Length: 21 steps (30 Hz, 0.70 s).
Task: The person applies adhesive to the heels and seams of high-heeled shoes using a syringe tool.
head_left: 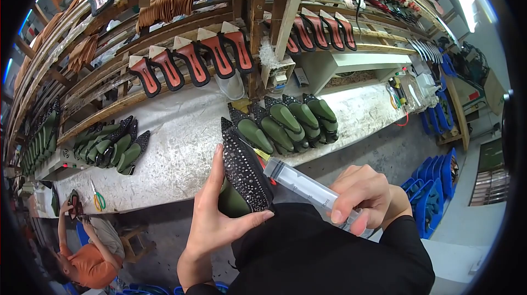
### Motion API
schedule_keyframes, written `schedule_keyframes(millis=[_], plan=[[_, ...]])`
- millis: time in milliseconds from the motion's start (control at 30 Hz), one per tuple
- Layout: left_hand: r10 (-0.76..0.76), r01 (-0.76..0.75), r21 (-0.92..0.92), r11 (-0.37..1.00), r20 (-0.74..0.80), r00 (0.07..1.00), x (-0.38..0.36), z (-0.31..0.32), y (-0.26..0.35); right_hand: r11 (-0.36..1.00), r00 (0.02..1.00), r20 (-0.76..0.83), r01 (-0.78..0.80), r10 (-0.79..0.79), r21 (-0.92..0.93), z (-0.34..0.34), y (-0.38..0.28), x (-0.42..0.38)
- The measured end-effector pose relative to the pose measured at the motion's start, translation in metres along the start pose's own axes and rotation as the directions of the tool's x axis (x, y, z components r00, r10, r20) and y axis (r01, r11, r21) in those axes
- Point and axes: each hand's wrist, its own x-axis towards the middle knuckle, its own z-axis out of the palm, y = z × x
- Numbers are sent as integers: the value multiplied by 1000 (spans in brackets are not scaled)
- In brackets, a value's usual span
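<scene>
My left hand (219, 212) grips a black pointed shoe upper (241, 169) studded with small shiny stones, fitted over a green shoe last. In my right hand (362, 199) is a large clear plastic syringe (304, 188) with black markings. Its front end meets the edge of the shoe upper; the exact contact point of the tip is hard to see. Just beyond stand several studded uppers on green lasts (282, 125), set in a row on the workbench.
The pale, stained workbench (175, 141) holds more green lasts (110, 144) and scissors (97, 199) at left. Red-lined soles (192, 59) lean on the wooden rack above. A person in orange (96, 265) works at lower left. Blue bins (431, 201) stand at right.
</scene>
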Motion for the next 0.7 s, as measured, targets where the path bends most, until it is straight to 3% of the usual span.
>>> schedule_keyframes(millis=[700], plan=[[20, -20, 5, 1000, -7, 1000, 3, 0, 0, 999, 1000, -16, -13, 13, 49, 3, 0, -5]])
